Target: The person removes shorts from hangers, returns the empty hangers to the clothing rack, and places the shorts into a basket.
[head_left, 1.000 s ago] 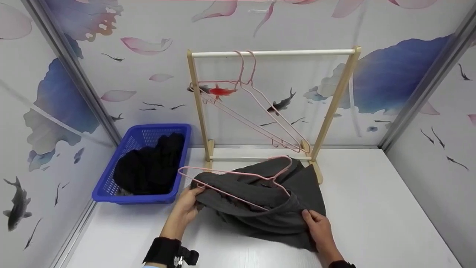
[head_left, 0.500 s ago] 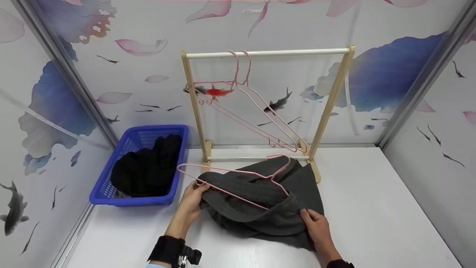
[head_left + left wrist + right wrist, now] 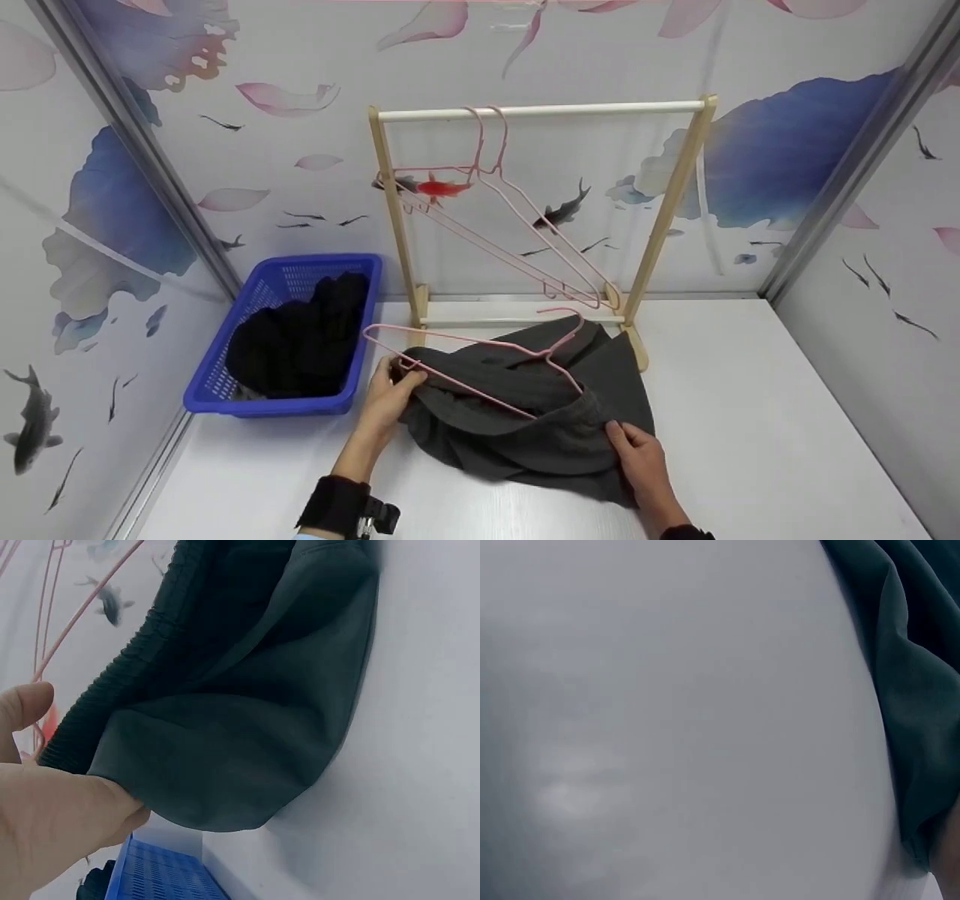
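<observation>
A dark grey garment [image 3: 517,450] with a gathered elastic waistband [image 3: 127,675] lies bunched on the white table, its waist opening facing up. My left hand [image 3: 386,397] holds the waistband at its left end, thumb on top and fingers beneath. On the opposite side, my right hand [image 3: 637,457] pinches the cloth between thumb and fingers. A pink hanger [image 3: 480,341] has its right part inside the waist opening, hidden by cloth. Its left end sticks out above my left hand, and the hook points toward the rack. The right wrist view shows mostly tabletop and a fold of cloth [image 3: 922,705].
Behind the garment stands a wooden rack [image 3: 675,202] with a white top bar [image 3: 585,110], from which two pink hangers [image 3: 517,206] hang. To the left sits a blue basket [image 3: 262,407] with black clothes [image 3: 300,352] inside. Printed wall panels [image 3: 315,45] enclose the table.
My left hand has shifted slightly right with the waistband edge, its thumb now further over the cloth. The hanger's exposed left end has risen a little. My right hand keeps its grip.
</observation>
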`<state>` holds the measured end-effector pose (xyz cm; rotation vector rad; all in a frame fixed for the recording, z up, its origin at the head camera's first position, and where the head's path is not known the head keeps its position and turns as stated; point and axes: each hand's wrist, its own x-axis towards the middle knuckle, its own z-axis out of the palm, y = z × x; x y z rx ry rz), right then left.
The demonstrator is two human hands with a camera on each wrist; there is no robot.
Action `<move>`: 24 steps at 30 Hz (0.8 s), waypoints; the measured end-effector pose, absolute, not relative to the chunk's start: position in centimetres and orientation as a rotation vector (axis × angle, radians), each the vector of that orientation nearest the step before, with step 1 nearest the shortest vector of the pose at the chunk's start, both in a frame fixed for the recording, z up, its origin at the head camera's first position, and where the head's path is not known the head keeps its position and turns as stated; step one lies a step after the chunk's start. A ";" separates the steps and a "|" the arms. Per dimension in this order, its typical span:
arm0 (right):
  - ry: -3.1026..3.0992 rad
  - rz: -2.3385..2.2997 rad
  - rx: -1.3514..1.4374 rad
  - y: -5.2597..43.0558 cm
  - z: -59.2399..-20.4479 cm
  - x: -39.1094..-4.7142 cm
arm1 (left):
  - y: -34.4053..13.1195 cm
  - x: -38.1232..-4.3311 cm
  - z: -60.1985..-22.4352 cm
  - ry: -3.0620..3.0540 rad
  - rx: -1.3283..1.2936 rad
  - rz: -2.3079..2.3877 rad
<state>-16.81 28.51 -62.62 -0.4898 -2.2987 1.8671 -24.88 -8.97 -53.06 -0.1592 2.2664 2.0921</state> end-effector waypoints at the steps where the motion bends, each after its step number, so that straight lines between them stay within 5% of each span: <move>1: -2.300 1.858 -0.481 28.5 -62.6 -16.8 | -9.0 -24.8 -52.9 2.296 -0.145 2.073; 24: -2.323 1.849 -0.466 28.5 -62.6 -16.9 | -9.3 -24.5 -49.8 2.879 -0.323 1.908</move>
